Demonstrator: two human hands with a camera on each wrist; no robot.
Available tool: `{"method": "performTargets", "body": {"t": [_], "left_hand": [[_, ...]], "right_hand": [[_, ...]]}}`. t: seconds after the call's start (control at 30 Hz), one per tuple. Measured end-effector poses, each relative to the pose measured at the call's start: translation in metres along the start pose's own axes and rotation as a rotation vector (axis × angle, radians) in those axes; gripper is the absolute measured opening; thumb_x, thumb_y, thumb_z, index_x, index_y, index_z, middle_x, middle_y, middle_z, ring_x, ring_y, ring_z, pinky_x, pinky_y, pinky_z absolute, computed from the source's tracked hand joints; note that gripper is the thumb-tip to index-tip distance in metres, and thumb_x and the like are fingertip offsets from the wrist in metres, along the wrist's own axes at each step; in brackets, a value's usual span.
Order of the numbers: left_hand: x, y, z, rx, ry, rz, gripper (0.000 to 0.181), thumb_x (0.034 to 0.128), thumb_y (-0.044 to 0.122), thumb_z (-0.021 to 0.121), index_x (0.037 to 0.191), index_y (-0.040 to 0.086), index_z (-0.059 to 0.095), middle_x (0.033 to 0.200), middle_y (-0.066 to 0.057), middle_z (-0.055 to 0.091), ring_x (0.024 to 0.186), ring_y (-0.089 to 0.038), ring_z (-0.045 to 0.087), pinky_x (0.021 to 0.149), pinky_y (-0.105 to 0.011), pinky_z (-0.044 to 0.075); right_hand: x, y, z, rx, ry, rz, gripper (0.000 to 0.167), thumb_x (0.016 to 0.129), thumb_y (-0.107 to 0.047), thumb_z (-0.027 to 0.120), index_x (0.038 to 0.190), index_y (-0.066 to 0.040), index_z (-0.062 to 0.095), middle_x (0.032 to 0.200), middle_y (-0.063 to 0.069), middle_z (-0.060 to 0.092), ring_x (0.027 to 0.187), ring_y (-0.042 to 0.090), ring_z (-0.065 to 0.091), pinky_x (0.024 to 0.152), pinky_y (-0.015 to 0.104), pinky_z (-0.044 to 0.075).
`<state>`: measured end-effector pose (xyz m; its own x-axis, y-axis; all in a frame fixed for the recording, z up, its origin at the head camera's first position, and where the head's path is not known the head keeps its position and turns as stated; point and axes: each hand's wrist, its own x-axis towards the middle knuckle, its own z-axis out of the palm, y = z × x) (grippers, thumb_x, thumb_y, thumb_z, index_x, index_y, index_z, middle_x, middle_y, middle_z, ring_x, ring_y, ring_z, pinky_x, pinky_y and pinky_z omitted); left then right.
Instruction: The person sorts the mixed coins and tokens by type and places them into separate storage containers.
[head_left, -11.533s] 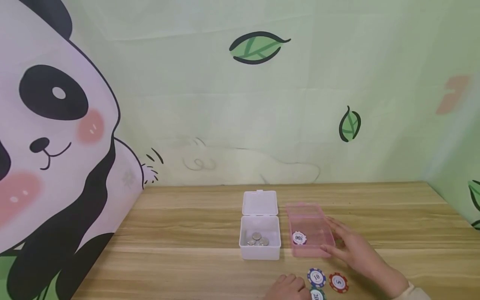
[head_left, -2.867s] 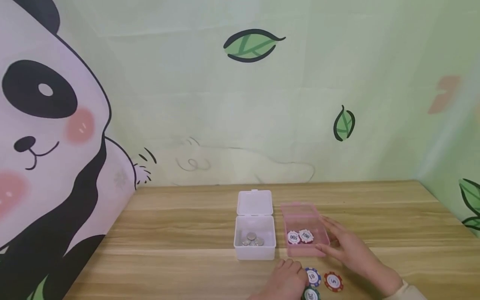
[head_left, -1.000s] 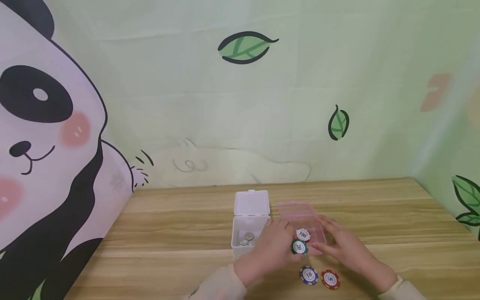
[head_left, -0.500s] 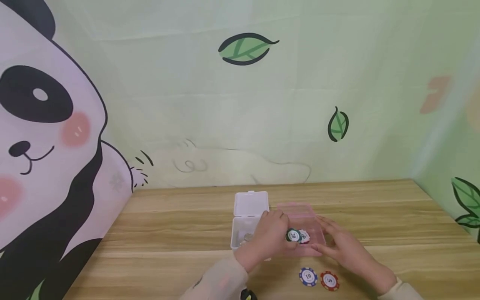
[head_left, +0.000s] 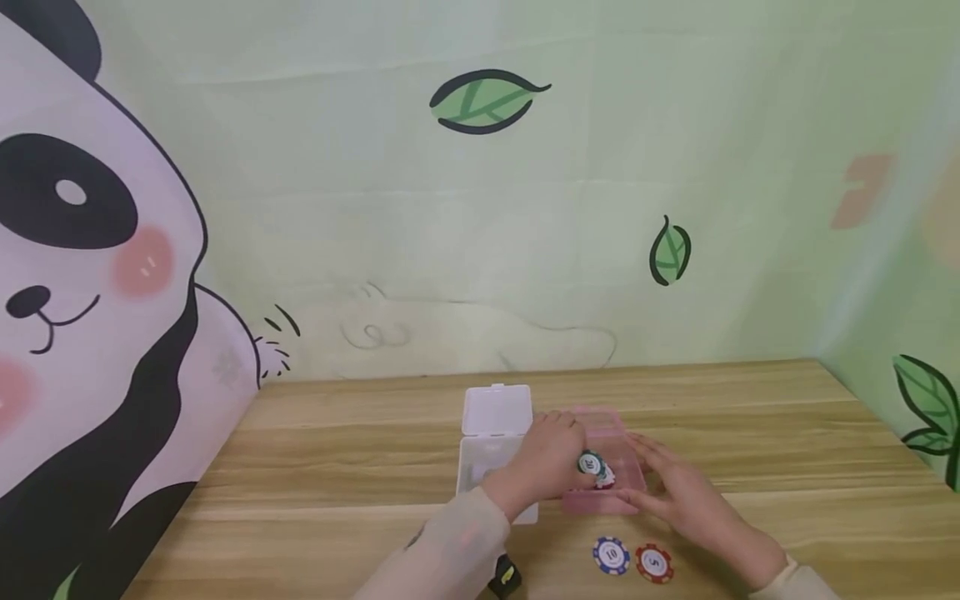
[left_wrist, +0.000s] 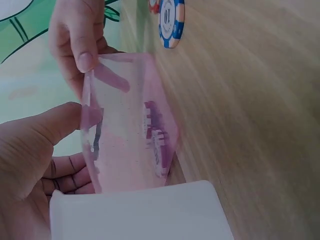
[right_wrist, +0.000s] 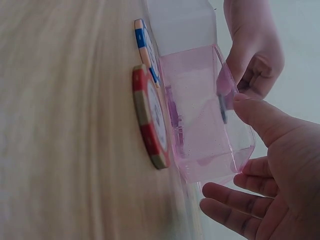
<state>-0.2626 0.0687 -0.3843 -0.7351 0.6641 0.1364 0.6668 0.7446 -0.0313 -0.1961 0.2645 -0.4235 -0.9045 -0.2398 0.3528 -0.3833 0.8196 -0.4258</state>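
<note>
My left hand [head_left: 551, 454] pinches a green poker chip [head_left: 591, 463] marked 20, tilted, inside the open pink clear box [head_left: 600, 504]. In the left wrist view the chip is a dark edge behind the pink wall. My right hand [head_left: 684, 496] grips the right side of that box, its thumb at the near corner. Chips lie on the box floor: a maroon-edged chip [left_wrist: 147, 120] and another chip [left_wrist: 159, 152]. On the table in front, a blue poker chip [head_left: 611, 555] marked 10 and a red poker chip [head_left: 654, 563] marked 5 lie side by side.
Left of the pink box stands a white box, its lid [head_left: 497, 410] tipped back; my left hand and forearm hide much of it. A small black object [head_left: 506, 575] with a yellow mark shows under the left sleeve. A green cloth [head_left: 360, 208] with a panda closes off the back.
A white 100 chip joined the 500 chip in the pink box. My left hand then lifted the green chip from the table and carried it up into that box. My right hand stayed put.
</note>
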Motion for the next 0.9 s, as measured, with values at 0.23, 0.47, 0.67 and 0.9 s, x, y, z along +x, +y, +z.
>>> {"method": "performTargets", "body": {"t": [0.23,0.47,0.67,0.9], "left_hand": [[0.008,0.002,0.004,0.089,-0.007,0.049,0.044,0.0767,0.051,0.074,0.097,0.013,0.067,0.102,0.003,0.065,0.099,-0.013,0.056,0.093,-0.03,0.044],[0.01,0.003,0.003,0.138,-0.016,0.065,0.048,0.079,0.052,0.072,0.106,0.013,0.067,0.108,0.003,0.065,0.105,-0.013,0.056,0.094,-0.029,0.043],[0.007,0.003,0.0,0.122,-0.027,0.058,0.045,0.0794,0.052,0.072,0.102,0.014,0.067,0.105,0.004,0.064,0.102,-0.012,0.055,0.091,-0.028,0.042],[0.0,0.003,-0.005,0.123,-0.001,0.067,0.04,0.0795,0.053,0.071,0.094,0.016,0.068,0.102,0.004,0.065,0.099,-0.012,0.056,0.089,-0.027,0.043]], "right_hand": [[0.0,0.0,0.001,0.001,-0.002,0.002,0.073,0.084,-0.039,0.071,0.139,0.002,0.046,0.141,0.024,0.049,0.11,0.039,0.061,0.095,0.055,0.049],[0.0,0.0,0.0,0.003,-0.005,0.001,0.073,0.085,-0.041,0.07,0.139,0.002,0.045,0.141,0.024,0.048,0.117,0.042,0.057,0.098,0.057,0.047],[0.0,-0.001,0.0,0.003,0.005,-0.004,0.072,0.084,-0.039,0.071,0.139,0.002,0.046,0.14,0.024,0.049,0.112,0.04,0.06,0.095,0.056,0.049],[0.0,-0.001,0.001,0.003,0.005,-0.004,0.072,0.084,-0.038,0.071,0.138,0.002,0.046,0.139,0.024,0.05,0.098,0.03,0.066,0.09,0.052,0.053]]}}
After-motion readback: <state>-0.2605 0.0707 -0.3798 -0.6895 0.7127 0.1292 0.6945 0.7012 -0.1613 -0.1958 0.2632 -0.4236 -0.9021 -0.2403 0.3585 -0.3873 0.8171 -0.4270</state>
